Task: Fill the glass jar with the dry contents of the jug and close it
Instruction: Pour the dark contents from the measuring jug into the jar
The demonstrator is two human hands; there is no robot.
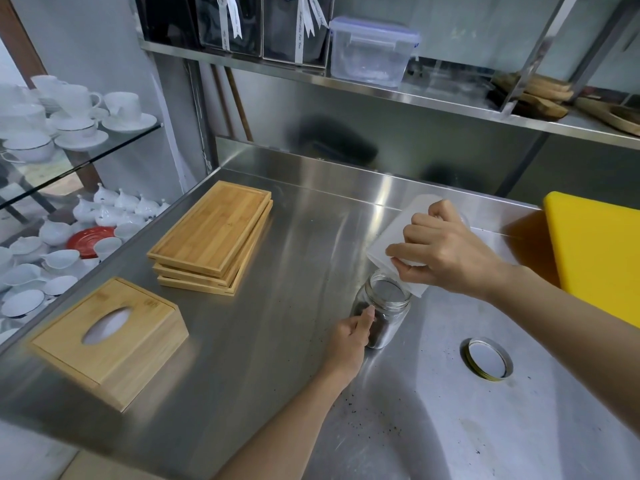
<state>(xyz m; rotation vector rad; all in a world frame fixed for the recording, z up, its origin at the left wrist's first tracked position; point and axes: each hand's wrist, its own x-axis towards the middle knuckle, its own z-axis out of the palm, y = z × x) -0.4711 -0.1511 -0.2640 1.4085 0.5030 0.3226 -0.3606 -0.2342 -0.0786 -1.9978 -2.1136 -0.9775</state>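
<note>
A clear glass jar [386, 308] stands upright on the steel counter, partly filled with dark dry granules. My left hand [349, 336] grips its lower left side. My right hand [446, 252] holds a white translucent jug [391, 233] tilted over the jar, its lower corner just above the jar's open mouth. The jar's round metal lid [487, 358] lies flat on the counter to the right of the jar, apart from both hands.
Stacked bamboo trays [213, 237] and a bamboo tissue box [110, 337] lie to the left. A yellow cutting board [599, 251] leans at the right. Dark crumbs dot the steel counter [277, 341]. Above runs a shelf with a plastic box [372, 51]. White cups [72, 112] fill glass shelves at far left.
</note>
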